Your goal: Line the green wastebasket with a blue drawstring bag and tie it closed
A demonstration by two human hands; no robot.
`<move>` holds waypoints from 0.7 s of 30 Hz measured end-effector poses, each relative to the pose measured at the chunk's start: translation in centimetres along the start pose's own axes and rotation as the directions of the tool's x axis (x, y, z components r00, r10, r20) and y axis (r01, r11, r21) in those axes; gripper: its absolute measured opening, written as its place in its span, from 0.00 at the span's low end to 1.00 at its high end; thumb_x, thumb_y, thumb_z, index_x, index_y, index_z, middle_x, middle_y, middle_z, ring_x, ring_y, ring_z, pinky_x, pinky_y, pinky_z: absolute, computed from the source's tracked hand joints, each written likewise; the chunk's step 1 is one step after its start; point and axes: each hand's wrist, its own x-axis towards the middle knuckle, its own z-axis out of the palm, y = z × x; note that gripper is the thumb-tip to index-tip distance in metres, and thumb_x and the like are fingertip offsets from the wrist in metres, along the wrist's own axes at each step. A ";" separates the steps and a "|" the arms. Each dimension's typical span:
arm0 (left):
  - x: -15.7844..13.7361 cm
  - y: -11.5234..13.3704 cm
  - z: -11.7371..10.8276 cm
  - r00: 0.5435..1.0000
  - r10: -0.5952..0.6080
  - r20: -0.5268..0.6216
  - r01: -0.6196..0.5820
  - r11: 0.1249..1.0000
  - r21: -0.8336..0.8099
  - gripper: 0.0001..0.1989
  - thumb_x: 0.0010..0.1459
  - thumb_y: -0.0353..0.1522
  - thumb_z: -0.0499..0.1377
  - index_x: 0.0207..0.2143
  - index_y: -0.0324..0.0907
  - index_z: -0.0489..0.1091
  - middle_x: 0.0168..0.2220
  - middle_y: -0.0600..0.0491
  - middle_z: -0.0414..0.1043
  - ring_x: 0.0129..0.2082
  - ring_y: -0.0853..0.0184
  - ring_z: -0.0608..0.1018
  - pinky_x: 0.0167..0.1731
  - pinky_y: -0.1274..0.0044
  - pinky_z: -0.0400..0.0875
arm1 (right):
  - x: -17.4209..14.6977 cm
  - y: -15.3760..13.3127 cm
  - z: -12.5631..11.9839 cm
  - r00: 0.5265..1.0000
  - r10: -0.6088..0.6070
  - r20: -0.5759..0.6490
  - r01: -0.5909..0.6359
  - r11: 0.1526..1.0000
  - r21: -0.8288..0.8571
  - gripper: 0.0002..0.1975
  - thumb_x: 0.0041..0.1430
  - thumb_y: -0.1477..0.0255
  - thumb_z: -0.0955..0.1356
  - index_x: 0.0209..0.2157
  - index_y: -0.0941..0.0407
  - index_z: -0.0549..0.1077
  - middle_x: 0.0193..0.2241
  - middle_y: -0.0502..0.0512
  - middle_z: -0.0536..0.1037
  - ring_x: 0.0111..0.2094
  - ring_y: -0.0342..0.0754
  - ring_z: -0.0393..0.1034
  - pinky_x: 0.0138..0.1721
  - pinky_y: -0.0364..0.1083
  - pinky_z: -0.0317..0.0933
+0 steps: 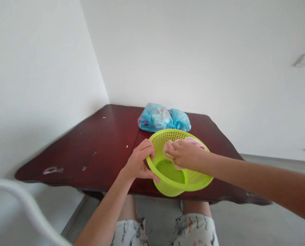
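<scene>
At the centre of the frame, we see a left hand [140, 161] clamped on the left rim of a lime-green basket [192, 187], fingers curled over the edge. A right hand [186, 155], reaching in from the lower right, is closed around a pink cloth [194, 140], which bulges out above and below the fingers, over the basket's opening; whether it touches the mesh, we cannot tell. Behind the basket, blue plastic bags [158, 118] rest on a dark red table [91, 147].
</scene>
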 end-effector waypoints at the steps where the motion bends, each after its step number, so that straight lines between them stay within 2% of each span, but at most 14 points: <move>1: -0.1 -0.1 0.1 1.000 0.022 -0.007 -0.022 1.000 -0.022 0.43 0.61 0.76 0.68 0.33 0.48 0.62 0.33 0.54 0.69 0.35 0.60 0.72 0.37 0.66 0.69 | 0.6 0.2 -0.5 0.994 -0.101 -0.043 0.100 0.994 -0.036 0.09 0.81 0.73 0.73 0.52 0.53 0.89 0.64 0.64 0.87 0.60 0.64 0.82 0.56 0.60 0.76; 4: -0.3 -0.2 0.5 0.996 0.052 -0.068 -0.059 0.992 -0.111 0.43 0.64 0.77 0.63 0.34 0.48 0.63 0.31 0.54 0.69 0.32 0.61 0.72 0.36 0.66 0.70 | 1.9 1.5 -1.9 0.935 -0.317 -0.157 0.331 0.941 0.069 0.12 0.85 0.72 0.70 0.56 0.46 0.88 0.71 0.55 0.84 0.70 0.62 0.76 0.66 0.60 0.72; 6: -0.4 -0.3 0.4 0.993 0.054 -0.107 -0.067 0.991 -0.116 0.42 0.65 0.78 0.61 0.35 0.49 0.63 0.31 0.55 0.69 0.32 0.61 0.72 0.35 0.66 0.70 | 2.5 2.3 -1.9 0.928 -0.333 -0.169 0.360 0.918 0.167 0.12 0.84 0.72 0.71 0.53 0.43 0.88 0.70 0.53 0.84 0.71 0.62 0.75 0.67 0.60 0.70; 9: -0.8 -0.5 -0.2 0.993 0.073 -0.088 -0.074 0.997 -0.016 0.42 0.64 0.78 0.63 0.35 0.49 0.63 0.31 0.55 0.68 0.32 0.61 0.72 0.34 0.65 0.70 | 3.2 2.9 -0.1 0.965 -0.226 -0.131 0.249 0.946 0.205 0.09 0.78 0.74 0.75 0.45 0.46 0.88 0.61 0.58 0.87 0.66 0.66 0.77 0.66 0.64 0.72; 11: -1.0 -0.5 -0.5 0.995 0.082 -0.053 -0.079 0.995 0.052 0.42 0.63 0.77 0.64 0.36 0.50 0.62 0.31 0.56 0.67 0.32 0.60 0.71 0.35 0.65 0.69 | 3.1 2.9 1.4 0.992 -0.077 -0.100 0.099 0.965 0.242 0.09 0.69 0.79 0.78 0.40 0.48 0.88 0.57 0.59 0.88 0.65 0.68 0.78 0.68 0.67 0.72; 13: -1.1 -0.5 -0.6 0.996 0.083 -0.031 -0.079 0.992 0.101 0.42 0.63 0.77 0.65 0.36 0.50 0.61 0.31 0.56 0.65 0.32 0.60 0.70 0.35 0.65 0.68 | 2.6 2.7 2.6 0.994 0.091 -0.057 -0.061 0.915 0.399 0.15 0.58 0.84 0.80 0.39 0.49 0.88 0.56 0.59 0.89 0.65 0.67 0.79 0.69 0.66 0.73; 15: -1.0 -0.2 -0.3 0.996 0.091 -0.023 -0.087 0.986 0.145 0.40 0.65 0.75 0.66 0.36 0.50 0.59 0.31 0.56 0.65 0.32 0.60 0.70 0.35 0.65 0.68 | 1.7 2.5 3.2 0.976 0.215 0.043 -0.193 0.749 0.634 0.21 0.47 0.86 0.83 0.39 0.49 0.88 0.51 0.57 0.90 0.58 0.63 0.83 0.63 0.61 0.78; 17: -0.8 0.2 0.2 0.995 0.101 -0.012 -0.097 0.978 0.186 0.39 0.66 0.71 0.69 0.37 0.50 0.58 0.32 0.56 0.65 0.33 0.60 0.69 0.35 0.66 0.67 | 1.0 2.3 3.5 0.952 0.259 0.164 -0.288 0.569 0.770 0.22 0.38 0.83 0.86 0.35 0.49 0.87 0.39 0.53 0.88 0.44 0.57 0.85 0.50 0.55 0.81; 18: -0.7 0.4 0.4 0.995 0.103 0.001 -0.101 0.975 0.200 0.38 0.66 0.69 0.71 0.37 0.51 0.57 0.32 0.56 0.64 0.33 0.60 0.68 0.35 0.66 0.66 | 0.8 2.1 3.6 0.930 0.296 0.219 -0.342 0.473 0.812 0.21 0.35 0.80 0.87 0.32 0.49 0.85 0.33 0.49 0.85 0.36 0.54 0.84 0.43 0.52 0.81; 20: -0.4 0.8 0.8 0.995 0.099 0.034 -0.104 0.970 0.219 0.37 0.68 0.65 0.72 0.38 0.51 0.56 0.32 0.56 0.64 0.33 0.60 0.68 0.35 0.66 0.65 | 1.1 1.7 3.9 0.851 0.429 0.303 -0.434 0.249 0.866 0.20 0.36 0.72 0.90 0.29 0.49 0.83 0.25 0.43 0.78 0.26 0.48 0.77 0.33 0.49 0.76; 21: -0.3 1.0 1.0 0.994 0.094 0.047 -0.103 0.969 0.225 0.36 0.69 0.64 0.72 0.38 0.51 0.56 0.32 0.56 0.64 0.33 0.60 0.68 0.34 0.66 0.65 | 1.5 1.5 4.1 0.790 0.509 0.342 -0.454 0.111 0.884 0.20 0.39 0.67 0.90 0.30 0.50 0.83 0.23 0.42 0.76 0.23 0.47 0.75 0.31 0.49 0.75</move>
